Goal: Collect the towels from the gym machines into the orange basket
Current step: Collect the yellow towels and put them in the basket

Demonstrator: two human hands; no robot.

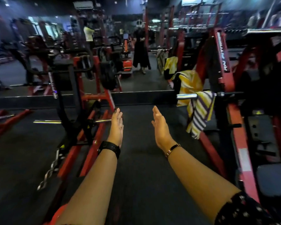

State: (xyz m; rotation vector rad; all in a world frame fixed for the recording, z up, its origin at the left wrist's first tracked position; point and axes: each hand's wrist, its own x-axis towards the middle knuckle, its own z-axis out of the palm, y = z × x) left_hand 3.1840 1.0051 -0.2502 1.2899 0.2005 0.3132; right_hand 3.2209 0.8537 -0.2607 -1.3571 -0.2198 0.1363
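A yellow, white and purple striped towel (199, 113) hangs over a chrome bar of the red machine (221, 65) at the right. Behind it a yellow and white towel (189, 86) is draped on the same machine. My left hand (116, 127) and my right hand (161, 127) are stretched forward over the dark floor, palms facing each other, flat and holding nothing. My right hand is left of the striped towel and apart from it. An orange-red edge at my left elbow (59, 211) may be the basket; I cannot tell.
A wall mirror (136, 82) ahead reflects the towels, machines and people. A red and black plate-loaded machine (81, 101) stands at the left with a chrome curl bar (50, 171) leaning by it. A black padded seat (272, 181) is at the right.
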